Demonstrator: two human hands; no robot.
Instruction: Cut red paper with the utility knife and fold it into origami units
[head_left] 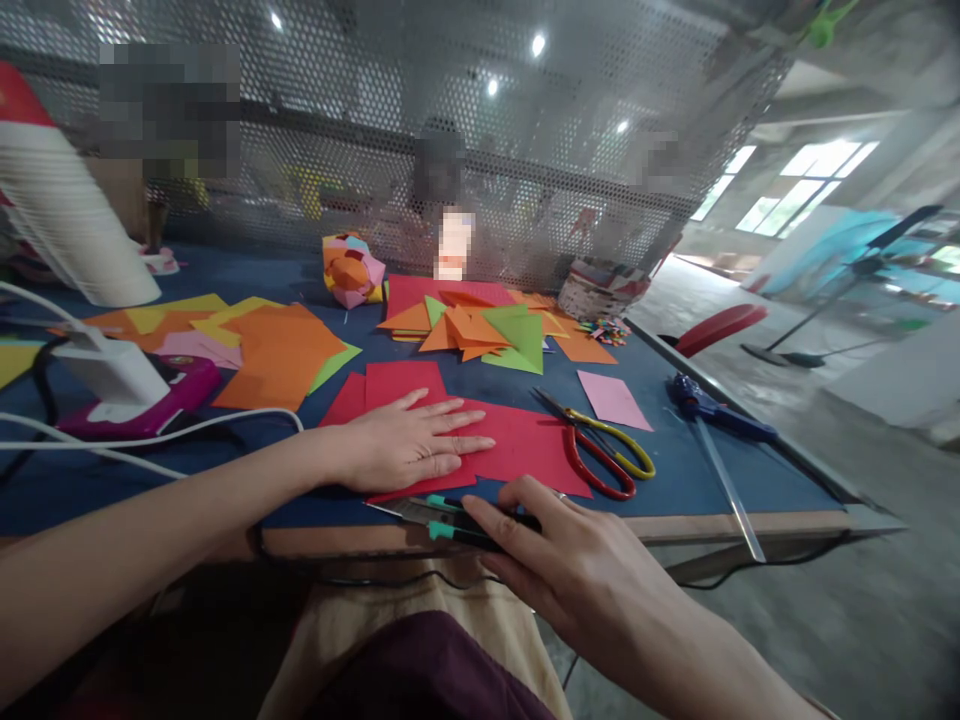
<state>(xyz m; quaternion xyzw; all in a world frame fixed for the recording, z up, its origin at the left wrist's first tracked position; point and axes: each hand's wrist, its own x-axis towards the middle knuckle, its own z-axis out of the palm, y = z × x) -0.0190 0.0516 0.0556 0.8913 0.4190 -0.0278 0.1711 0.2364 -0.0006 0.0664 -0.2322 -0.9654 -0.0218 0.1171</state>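
Note:
My left hand [409, 438] lies flat with its fingers spread on several overlapping red paper sheets [525, 445] near the table's front edge. In my right hand [559, 550] is a pair of scissors [442, 517] with black and teal handles. Their pointed blades face left, beside the lower edge of the red paper. My right palm and fingers partly cover the handles. Another pair of scissors [607, 455], with one red and one yellow handle, rests partly on the red sheets to the right. A pink paper square [615, 400] sits beyond it.
Orange paper [281, 345] and mixed cut pieces [480, 330] lie behind. A folded paper ball [352, 270] stands near the mesh screen [360, 120]. White cables and a purple power strip [142, 400] are left, stacked cups [82, 210] behind, a blue glue gun [712, 410] right.

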